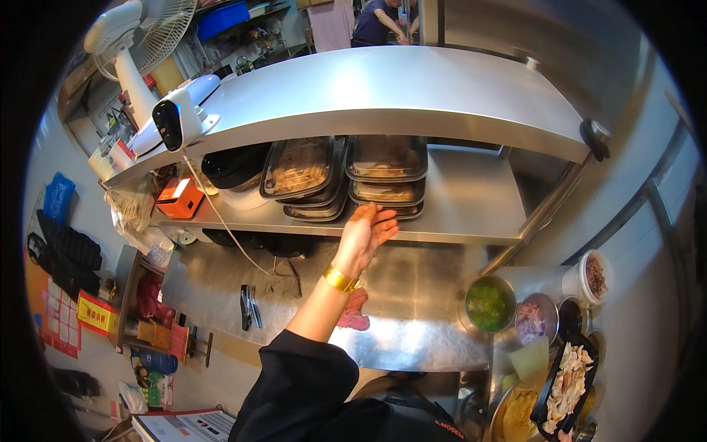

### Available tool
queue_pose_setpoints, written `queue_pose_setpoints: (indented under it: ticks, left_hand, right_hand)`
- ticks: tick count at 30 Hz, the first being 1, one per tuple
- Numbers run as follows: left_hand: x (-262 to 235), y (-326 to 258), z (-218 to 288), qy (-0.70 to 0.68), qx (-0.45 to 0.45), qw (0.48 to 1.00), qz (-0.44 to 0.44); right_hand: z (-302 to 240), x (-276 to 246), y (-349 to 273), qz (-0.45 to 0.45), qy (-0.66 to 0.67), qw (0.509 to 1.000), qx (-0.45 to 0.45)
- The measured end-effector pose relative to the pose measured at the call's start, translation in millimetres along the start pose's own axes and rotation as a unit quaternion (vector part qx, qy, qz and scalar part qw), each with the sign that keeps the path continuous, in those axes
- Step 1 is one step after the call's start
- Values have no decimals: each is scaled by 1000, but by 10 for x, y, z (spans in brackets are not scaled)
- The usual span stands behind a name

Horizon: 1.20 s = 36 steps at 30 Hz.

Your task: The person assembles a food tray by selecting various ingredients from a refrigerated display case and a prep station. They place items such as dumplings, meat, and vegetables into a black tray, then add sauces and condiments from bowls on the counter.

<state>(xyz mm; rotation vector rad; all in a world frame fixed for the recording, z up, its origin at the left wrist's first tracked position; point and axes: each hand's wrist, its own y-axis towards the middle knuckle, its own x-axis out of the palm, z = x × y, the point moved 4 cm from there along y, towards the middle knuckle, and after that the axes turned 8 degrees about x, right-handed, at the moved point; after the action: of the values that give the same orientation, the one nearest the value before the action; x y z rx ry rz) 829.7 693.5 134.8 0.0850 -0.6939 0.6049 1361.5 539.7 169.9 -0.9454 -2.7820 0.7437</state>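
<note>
My left hand [370, 233] reaches up to the middle shelf, palm partly turned up, fingers stretched out and a little bent. Nothing shows in it. Its fingertips are at the front of the right stack of clear-lidded black food containers [387, 158]; whether they touch it I cannot tell. A second stack of such containers [298, 168] stands just to the left, brownish food showing through its lid. Under my forearm a pink cloth [355, 309] lies on the steel counter [420, 309], partly covered. My right hand is out of view.
Above the containers runs a steel top shelf [442, 81] with a white camera-like device [177, 121]. Bowls of chopped greens [489, 303] and sliced onion [536, 319], and a black tray of shredded meat [565, 387], stand at right. Black-and-silver utensils [250, 307] lie left. Another person [377, 22] stands far behind.
</note>
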Motion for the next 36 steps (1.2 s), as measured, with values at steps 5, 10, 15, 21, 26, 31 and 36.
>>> queue_pose_setpoints:
  ticks: [5, 10, 15, 21, 26, 31, 36]
  left_hand:
    - [-560, -111, 437, 22, 111, 988, 106]
    - [-965, 84, 892, -39, 95, 989, 104]
    - [-1112, 189, 1193, 61, 100, 988, 96]
    - [-1036, 191, 1486, 89, 62, 990, 88]
    - [-1062, 135, 1596, 72, 64, 991, 92]
    - [-987, 38, 1541, 154, 59, 985, 55]
    - [-1223, -74, 1150, 134, 19, 990, 45]
  right_hand:
    - [-20, 0, -52, 15, -19, 1000, -2]
    - [-35, 53, -87, 26, -31, 999, 5]
    - [54, -28, 16, 14, -36, 999, 22]
    - [-21, 136, -61, 2, -63, 998, 25]
    - [41, 95, 30, -13, -53, 998, 34]
    - [7, 149, -28, -16, -58, 998, 29]
    - [-86, 330, -180, -11, -87, 996, 21]
